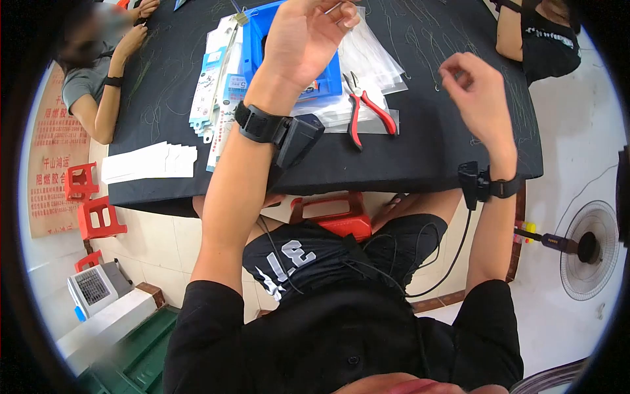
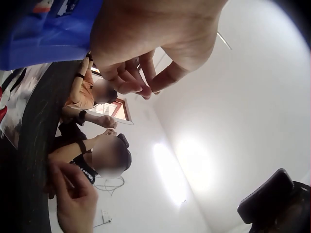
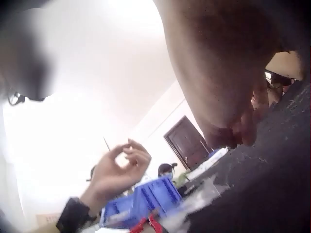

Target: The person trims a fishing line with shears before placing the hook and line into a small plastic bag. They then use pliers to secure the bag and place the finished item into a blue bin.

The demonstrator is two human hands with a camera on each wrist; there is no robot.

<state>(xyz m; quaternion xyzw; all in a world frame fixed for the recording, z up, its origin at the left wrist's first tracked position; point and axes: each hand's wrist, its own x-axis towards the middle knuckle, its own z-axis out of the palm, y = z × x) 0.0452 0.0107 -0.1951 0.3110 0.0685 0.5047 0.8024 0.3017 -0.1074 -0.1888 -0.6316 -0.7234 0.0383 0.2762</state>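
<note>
Fingers (image 2: pixel 129 86) of the left hand (image 1: pixel 305 43) pinch a slim, shiny rod (image 1: pixel 333 8).

On black cloth-covered table (image 1: pixel 426 148), left to right, flat white cards (image 1: pixel 149 163), printed paper packets (image 1: pixel 209 85), blue plastic bin (image 1: pixel 251 49), red-handled metal pliers (image 1: pixel 355 121), pliers partly on clear plastic bags (image 1: pixel 374 56)

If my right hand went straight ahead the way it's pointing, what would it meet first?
Probably the loose threads on the black tablecloth, just past your right hand's fingertips, though its height above the cloth is unclear.
</note>
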